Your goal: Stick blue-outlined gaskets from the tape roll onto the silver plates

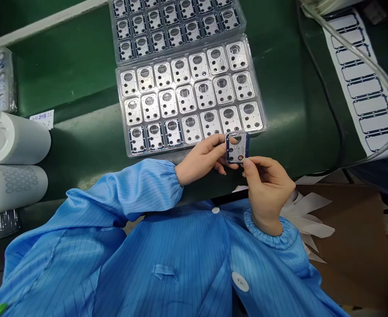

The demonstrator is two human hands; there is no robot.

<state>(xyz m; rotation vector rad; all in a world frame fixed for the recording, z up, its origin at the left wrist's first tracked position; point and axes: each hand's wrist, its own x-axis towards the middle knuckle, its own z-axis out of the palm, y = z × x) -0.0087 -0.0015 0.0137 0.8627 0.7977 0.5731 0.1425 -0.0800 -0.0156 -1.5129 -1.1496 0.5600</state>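
Between my hands is a small silver metal plate (237, 152) with a dark blue border, one large hole and smaller ones. My left hand (210, 154) grips it from the left, with fingers behind it and the thumb near its edge. At the lower right corner of the plate, my right hand (266, 180) pinches with thumb and forefinger; whether it holds the plate or something thin on it I cannot make out. Just beyond lies a clear plastic tray (194, 149) with rows of similar plates. Three in its near left corner have blue borders; the others are plain silver.
A second tray (243, 22) of blue-bordered plates lies behind. On the right, a white sheet (367, 147) carries a row of dark rectangular frames, crossed by a clear tube (383, 83). White rolls (32, 138) stand left. Paper strips (312, 220) fill a cardboard box (352, 237) below the right hand.
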